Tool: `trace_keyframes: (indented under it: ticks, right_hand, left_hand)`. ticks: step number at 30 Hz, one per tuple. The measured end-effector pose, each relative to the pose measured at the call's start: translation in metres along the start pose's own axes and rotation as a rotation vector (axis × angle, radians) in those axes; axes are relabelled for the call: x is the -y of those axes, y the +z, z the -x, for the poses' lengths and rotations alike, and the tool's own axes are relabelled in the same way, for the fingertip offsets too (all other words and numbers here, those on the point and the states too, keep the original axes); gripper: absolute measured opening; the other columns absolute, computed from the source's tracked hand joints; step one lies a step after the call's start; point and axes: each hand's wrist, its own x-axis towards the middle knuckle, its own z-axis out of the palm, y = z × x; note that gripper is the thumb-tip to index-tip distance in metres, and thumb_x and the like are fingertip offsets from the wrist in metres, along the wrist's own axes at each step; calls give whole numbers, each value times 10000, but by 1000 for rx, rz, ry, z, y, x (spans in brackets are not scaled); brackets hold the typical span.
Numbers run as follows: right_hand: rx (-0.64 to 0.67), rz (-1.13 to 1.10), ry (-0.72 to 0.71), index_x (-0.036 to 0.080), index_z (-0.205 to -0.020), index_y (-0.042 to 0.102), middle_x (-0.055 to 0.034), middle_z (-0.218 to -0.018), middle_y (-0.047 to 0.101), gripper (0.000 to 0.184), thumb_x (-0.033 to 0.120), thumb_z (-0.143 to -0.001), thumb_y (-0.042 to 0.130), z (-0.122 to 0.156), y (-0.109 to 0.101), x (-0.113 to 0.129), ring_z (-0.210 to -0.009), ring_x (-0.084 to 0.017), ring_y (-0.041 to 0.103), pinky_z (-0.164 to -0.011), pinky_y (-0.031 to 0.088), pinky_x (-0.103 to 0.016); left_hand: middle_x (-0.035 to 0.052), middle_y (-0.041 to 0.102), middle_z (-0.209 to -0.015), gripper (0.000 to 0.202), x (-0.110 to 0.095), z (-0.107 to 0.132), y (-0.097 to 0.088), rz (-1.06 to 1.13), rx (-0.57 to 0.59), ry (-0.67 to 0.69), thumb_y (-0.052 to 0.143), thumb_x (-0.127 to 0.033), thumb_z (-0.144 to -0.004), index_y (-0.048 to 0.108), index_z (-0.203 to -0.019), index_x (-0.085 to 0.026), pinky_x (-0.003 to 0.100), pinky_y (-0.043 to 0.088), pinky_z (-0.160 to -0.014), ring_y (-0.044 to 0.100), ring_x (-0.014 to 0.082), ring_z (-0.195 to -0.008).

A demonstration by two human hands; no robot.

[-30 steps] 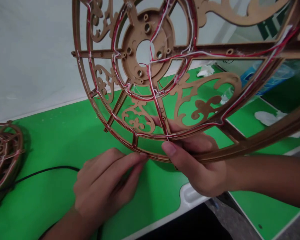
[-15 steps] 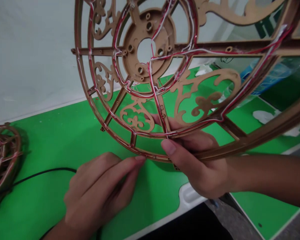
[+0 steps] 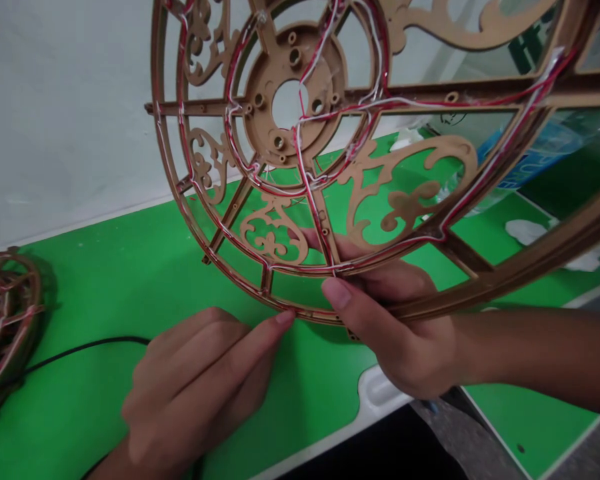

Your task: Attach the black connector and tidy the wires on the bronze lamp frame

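A large round golden-brown ornamental frame (image 3: 410,187), with scrollwork panels and a central hub, stands tilted on its rim over the green table (image 3: 130,280). Red and white wires (image 3: 305,167) run along its ribs and rings. My right hand (image 3: 405,333) grips the lower rim, thumb on the front, fingers behind. My left hand (image 3: 200,380) lies beside it with fingers curled and the index fingertip pressed against the rim's bottom edge where a wire runs.
A second similar wired frame (image 3: 5,320) lies at the left edge. A black cable (image 3: 80,350) runs across the table under my left hand. White rags (image 3: 530,233) and a blue packet (image 3: 540,163) lie at the right. A white wall stands behind.
My left hand has slid back slightly toward me, its fingertip staying on the rim. The frame and my right hand have barely moved.
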Motion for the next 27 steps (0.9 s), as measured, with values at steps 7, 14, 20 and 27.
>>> trace_keyframes:
  ticks: [7, 14, 20, 27]
  right_hand:
    - [-1, -37, -17, 203, -888, 647, -40, -829, 679, 210, 241, -1000, 473, 2, 1, -2, -946, -179, 677, -1074, 513, -360]
    - [-105, -85, -57, 242, -1203, 664, -24, -1181, 706, 292, 137, -968, 526, 8, 10, -6, -1207, -155, 624, -1188, 420, -309]
    - [-127, -103, -78, 270, -1247, 667, 7, -1108, 718, 352, 110, -968, 523, 9, 13, -8, -1055, -109, 667, -1158, 428, -237]
    - [-122, -101, -52, 235, -977, 698, 4, -905, 699, 210, 155, -988, 505, 9, 10, -6, -939, -117, 678, -1114, 479, -265]
  left_hand:
    - [-11, 631, -676, 261, 1, -2, 4, -33, 3, 32, 687, -70, -840, 699, -1093, -137, 213, 448, -570, 561, 61, -613]
    - [-26, 602, -659, 292, 1, -3, 4, -52, 13, 35, 690, -59, -838, 697, -1117, -144, 210, 420, -565, 537, 52, -616]
    - [-22, 620, -676, 286, -2, -4, 8, -40, 12, 24, 722, -62, -815, 704, -1090, -141, 212, 430, -581, 541, 52, -629]
    - [-35, 598, -663, 258, -4, -5, 5, -15, 12, -17, 710, -41, -819, 715, -1044, -167, 197, 406, -562, 521, 39, -611]
